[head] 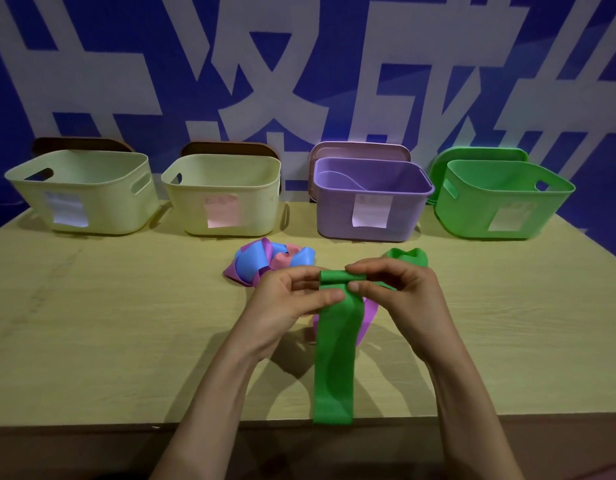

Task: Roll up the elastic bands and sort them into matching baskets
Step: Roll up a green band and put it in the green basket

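Bench (91, 323): pale wood. Four baskets stand along its far edge and I work near the front.
Green basket (500, 202): far right, well apart from my hands. I judge the finished roll belongs there.
Purple basket (368, 209): just left of the green one, with what looks like a purple band inside.
Green band (334, 358): its top end is turned over into a small roll held above the bench. The rest runs flat toward me, down to the front edge.
Loose pile (268, 261): blue, pink and purple bands heaped beyond my left hand. A purple band (368, 313) lies under my green strip.
Left hand (282, 303): it holds the roll's left end, thumb against the flat strip below it.
Right hand (400, 296): it holds the right end, forefinger over the top.
Fingers (358, 287): clamped on the roll from both sides, thumbs underneath.
Doing it well: I should turn both ends by the same amount so the edges stack square. I want a light pull on the tail for a tight core, with the purple band left behind.
Risk: rubber springs back, so a slack pinch would probably let it unwind.
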The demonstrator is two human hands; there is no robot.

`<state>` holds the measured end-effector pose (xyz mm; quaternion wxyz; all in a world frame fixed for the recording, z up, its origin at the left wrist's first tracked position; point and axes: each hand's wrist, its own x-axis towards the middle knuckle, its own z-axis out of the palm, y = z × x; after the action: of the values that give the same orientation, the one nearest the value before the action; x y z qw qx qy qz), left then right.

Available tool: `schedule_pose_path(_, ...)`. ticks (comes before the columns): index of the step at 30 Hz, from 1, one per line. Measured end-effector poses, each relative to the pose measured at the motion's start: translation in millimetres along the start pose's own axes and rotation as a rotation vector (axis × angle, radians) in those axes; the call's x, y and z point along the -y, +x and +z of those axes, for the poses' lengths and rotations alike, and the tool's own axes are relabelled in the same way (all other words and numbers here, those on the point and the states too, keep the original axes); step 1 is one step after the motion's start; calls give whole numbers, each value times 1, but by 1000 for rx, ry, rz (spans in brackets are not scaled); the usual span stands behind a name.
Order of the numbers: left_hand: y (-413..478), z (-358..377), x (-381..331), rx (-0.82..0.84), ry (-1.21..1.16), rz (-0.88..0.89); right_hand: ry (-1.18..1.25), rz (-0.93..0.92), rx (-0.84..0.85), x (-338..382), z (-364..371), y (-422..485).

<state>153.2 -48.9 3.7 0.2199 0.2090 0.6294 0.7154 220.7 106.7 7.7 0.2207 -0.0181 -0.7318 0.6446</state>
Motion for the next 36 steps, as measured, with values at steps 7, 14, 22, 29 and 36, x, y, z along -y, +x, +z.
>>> schedule_pose_path(7,2,7,4,-143,-62,37,42,104,100,-2,1,-2)
schedule_pose_path(14,3,8,6,-195,28,87,47,92,20,-7,5,-1)
schedule_pose_path(22,-1,9,7,-40,-40,-39,165,95,-24,-7,2,-3)
schedule_pose_path(29,-1,10,3,-64,-82,-15,101,55,6,-4,-1,-6)
schedule_pose_path(36,1,10,8,-101,-56,23,70,50,44,-4,-2,-6)
